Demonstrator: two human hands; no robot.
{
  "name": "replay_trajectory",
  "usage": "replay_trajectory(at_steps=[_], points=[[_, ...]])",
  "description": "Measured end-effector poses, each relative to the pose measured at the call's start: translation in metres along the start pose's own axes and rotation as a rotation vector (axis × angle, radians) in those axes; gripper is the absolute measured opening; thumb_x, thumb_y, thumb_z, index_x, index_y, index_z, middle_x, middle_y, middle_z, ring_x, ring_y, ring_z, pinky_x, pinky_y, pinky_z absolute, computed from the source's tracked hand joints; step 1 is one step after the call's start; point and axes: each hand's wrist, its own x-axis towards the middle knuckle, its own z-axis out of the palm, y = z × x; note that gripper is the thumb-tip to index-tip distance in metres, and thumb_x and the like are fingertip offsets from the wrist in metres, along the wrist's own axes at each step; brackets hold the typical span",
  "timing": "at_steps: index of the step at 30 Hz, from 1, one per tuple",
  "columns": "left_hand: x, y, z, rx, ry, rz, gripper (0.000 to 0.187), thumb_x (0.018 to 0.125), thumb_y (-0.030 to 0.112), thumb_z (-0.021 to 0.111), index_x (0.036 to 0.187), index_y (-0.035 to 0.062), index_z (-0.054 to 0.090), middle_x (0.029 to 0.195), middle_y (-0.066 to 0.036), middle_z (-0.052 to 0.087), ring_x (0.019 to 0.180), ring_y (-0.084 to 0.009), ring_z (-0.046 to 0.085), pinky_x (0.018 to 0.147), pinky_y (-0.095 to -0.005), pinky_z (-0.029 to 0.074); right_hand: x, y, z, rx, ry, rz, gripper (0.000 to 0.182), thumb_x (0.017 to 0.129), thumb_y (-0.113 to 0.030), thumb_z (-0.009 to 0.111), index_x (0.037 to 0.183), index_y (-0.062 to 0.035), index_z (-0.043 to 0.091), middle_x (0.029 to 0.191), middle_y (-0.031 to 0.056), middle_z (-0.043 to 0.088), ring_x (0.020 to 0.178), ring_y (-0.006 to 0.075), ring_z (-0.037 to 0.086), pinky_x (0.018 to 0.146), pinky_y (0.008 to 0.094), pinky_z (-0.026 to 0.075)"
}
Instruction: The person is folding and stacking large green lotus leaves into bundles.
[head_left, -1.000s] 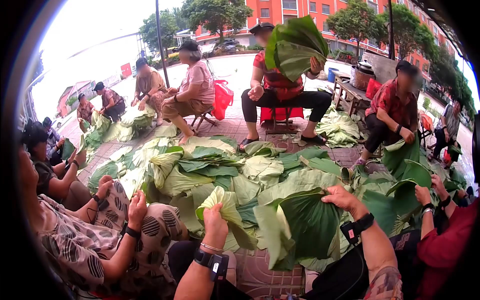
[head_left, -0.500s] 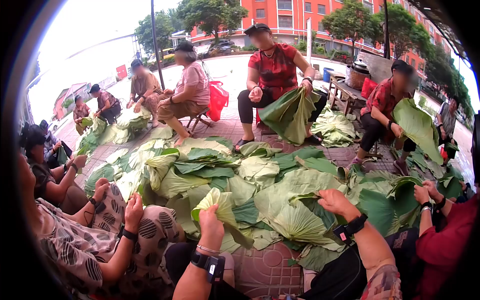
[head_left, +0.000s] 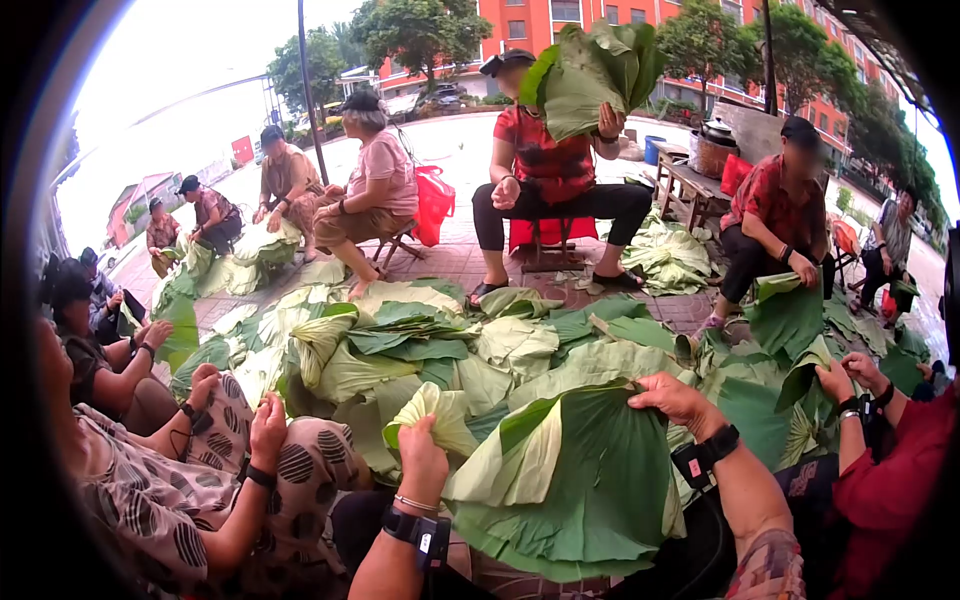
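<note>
My left hand (head_left: 424, 460) is closed around the gathered end of a light green lotus leaf (head_left: 440, 410), which fans out above the fist. My right hand (head_left: 682, 402) pinches the upper edge of a large lotus leaf (head_left: 605, 480). That leaf hangs down in front of my knees, its dark green face outward, with a paler folded part on the left. Its left side overlaps the space beside my left wrist. Beyond both hands lies a wide pile of lotus leaves (head_left: 515, 342) on the paving.
Several people sit in a ring around the pile. Across from me, a person in a red shirt (head_left: 540, 165) holds up a lotus leaf bundle (head_left: 590, 85). Close by are a patterned sleeve (head_left: 140, 470) on my left and a red sleeve (head_left: 900, 480) on my right.
My right hand has lifted a large lotus leaf from the pile, and it now hangs before me. My left hand has barely moved. The person opposite has raised their leaves.
</note>
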Motion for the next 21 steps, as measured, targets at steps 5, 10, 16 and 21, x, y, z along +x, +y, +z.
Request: replay_trajectory(at_steps=[5,10,16,21], points=[[0.000,-0.001,0.000,-0.020,-0.027,0.022,0.022,0.075,-0.003,0.051,0.096,0.0006,0.052,0.087,-0.008,0.058,0.074,-0.0206,0.058,0.066,-0.0327,0.049,0.005,0.020,-0.025,-0.985,0.316,-0.233,0.019,0.075,-0.019,0.056,0.078,0.0001,0.054,0.067,0.0112,0.059,0.059,0.0241,0.057,0.055,0.0384,0.043],[-0.002,0.001,0.002,-0.037,-0.034,0.011,0.022,0.075,-0.003,0.051,0.097,0.0004,0.053,0.088,-0.009,0.058,0.075,-0.0207,0.058,0.067,-0.0325,0.049,-0.002,0.013,-0.013,-1.586,0.622,-0.310,0.017,0.074,-0.020,0.052,0.073,-0.0037,0.051,0.064,0.0187,0.056,0.063,0.0358,0.055,0.056,0.0466,0.043],[0.003,-0.001,-0.004,-0.039,-0.028,0.012,0.021,0.075,-0.004,0.051,0.095,0.0009,0.051,0.087,-0.009,0.057,0.075,-0.0209,0.058,0.067,-0.0326,0.049,-0.002,0.015,0.013,-1.612,0.319,-0.317,0.015,0.075,-0.018,0.051,0.074,-0.0036,0.051,0.064,0.0181,0.056,0.065,0.0363,0.056,0.057,0.0454,0.044],[0.004,-0.003,-0.001,-0.038,0.001,0.032,0.017,0.074,-0.002,0.055,0.089,0.0020,0.048,0.083,-0.007,0.055,0.070,-0.0183,0.055,0.062,-0.0309,0.047,-0.018,-0.027,0.039,-0.690,-0.235,-0.095,0.025,0.079,-0.014,0.054,0.099,0.0004,0.057,0.078,0.0101,0.060,0.074,0.0148,0.057,0.067,0.0278,0.044]])
